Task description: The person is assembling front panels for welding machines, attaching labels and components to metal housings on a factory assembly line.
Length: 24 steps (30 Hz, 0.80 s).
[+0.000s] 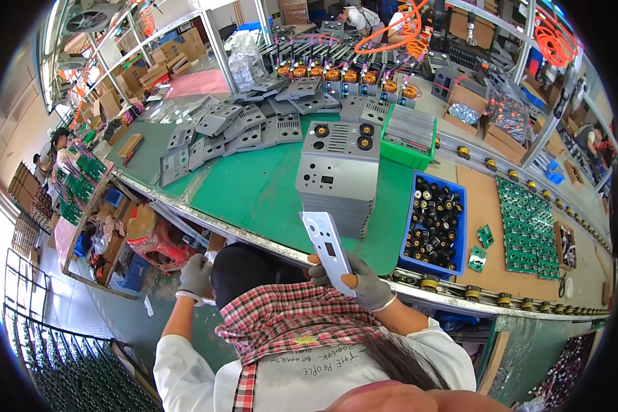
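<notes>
My right hand [372, 287], in a grey glove with bare fingertips, grips a flat silver metal panel [328, 253] by its lower end. The panel is tilted and has a rectangular cutout and round holes. Just beyond it stands a tall stack of grey metal housings [338, 178], the top one carrying round black fittings. My left hand [196, 276], also gloved, hangs low beside my left knee, away from the bench. Its fingers look loosely apart, with nothing visible in them.
A blue bin [404, 255] of black knobs stands right of the stack, a green crate [405, 156] of grey plates behind it. Loose housings [244, 123] are heaped at the back left. Green circuit boards [529, 226] lie at the right, near a roller rail [472, 294]. Other people work farther off.
</notes>
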### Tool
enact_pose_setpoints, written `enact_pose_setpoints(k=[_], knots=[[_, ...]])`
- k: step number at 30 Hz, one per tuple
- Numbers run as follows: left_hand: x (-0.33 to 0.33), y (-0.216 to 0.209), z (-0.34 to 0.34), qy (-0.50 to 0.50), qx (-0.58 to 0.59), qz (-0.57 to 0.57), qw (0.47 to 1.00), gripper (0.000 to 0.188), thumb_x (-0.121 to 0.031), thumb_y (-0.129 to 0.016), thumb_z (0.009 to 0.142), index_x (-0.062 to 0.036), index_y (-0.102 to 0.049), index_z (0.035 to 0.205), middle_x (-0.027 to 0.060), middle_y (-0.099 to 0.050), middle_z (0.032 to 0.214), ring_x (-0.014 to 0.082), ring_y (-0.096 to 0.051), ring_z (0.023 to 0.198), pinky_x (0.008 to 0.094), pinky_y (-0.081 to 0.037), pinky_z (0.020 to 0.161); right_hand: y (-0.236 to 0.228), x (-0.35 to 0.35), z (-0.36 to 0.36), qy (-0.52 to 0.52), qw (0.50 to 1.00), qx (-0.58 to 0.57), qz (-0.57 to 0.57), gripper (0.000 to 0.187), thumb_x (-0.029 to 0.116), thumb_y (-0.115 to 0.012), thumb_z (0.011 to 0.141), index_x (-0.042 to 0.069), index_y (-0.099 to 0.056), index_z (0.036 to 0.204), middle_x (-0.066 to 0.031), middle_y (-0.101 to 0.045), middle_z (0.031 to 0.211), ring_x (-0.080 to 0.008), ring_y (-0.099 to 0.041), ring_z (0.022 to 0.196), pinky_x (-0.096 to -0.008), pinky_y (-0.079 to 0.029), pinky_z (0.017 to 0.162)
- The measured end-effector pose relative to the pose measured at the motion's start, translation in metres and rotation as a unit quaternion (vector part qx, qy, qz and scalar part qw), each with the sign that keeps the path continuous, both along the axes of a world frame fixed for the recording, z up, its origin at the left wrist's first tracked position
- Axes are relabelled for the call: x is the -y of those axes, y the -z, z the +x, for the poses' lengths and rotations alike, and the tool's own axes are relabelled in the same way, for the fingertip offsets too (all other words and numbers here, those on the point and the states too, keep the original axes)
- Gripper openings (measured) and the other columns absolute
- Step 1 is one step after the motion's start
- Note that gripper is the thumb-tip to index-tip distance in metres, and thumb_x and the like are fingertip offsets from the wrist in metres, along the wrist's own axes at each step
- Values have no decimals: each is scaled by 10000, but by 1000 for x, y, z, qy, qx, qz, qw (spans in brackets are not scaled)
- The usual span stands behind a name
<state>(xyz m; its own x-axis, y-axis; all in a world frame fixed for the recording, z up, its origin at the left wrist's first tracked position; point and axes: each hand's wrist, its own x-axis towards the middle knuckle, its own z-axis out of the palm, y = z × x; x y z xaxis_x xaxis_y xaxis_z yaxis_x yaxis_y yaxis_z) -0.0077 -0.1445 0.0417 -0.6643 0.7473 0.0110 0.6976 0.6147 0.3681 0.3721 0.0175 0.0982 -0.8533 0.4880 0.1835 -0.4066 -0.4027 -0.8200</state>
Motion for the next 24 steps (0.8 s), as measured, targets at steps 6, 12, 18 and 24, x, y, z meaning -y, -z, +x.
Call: enact_pose_setpoints(k=[6, 12, 18, 24], knots=[[25, 86, -105, -47, 581, 233, 778, 358, -259, -502, 861, -14, -545, 1119, 126, -603, 1043, 197, -576, 923, 336, -436, 858, -4, 9, -21, -66, 998, 12, 8, 713, 365, -634, 796, 23, -308, 1329, -100, -444, 1265, -196, -487, 1092, -352, -411, 936], [52, 1, -34, 81, 755, 246, 602, 378, -175, -309, 927, 67, -486, 1157, 169, -540, 1166, 246, -495, 1095, 327, -340, 984, -9, 15, -50, -141, 990, 2, 4, 665, 289, -631, 816, 11, -308, 1326, -65, -469, 1207, -145, -499, 1031, -306, -397, 919], [102, -29, -5, 42, 645, 316, 694, 436, -237, -439, 818, 70, -502, 1121, 172, -572, 1085, 251, -548, 1005, 329, -388, 932, -29, 32, -89, -207, 977, -10, 47, 624, 308, -642, 810, -1, -357, 1271, -58, -500, 1038, -140, -534, 958, -288, -454, 812], [147, -21, -3, 14, 619, 346, 705, 465, -256, -439, 806, 79, -491, 1123, 170, -562, 1088, 239, -535, 1009, 321, -384, 927, -21, 43, -111, -250, 967, -9, 53, 567, 317, -649, 804, 20, -411, 1224, -12, -476, 917, -85, -455, 724, -225, -391, 626]])
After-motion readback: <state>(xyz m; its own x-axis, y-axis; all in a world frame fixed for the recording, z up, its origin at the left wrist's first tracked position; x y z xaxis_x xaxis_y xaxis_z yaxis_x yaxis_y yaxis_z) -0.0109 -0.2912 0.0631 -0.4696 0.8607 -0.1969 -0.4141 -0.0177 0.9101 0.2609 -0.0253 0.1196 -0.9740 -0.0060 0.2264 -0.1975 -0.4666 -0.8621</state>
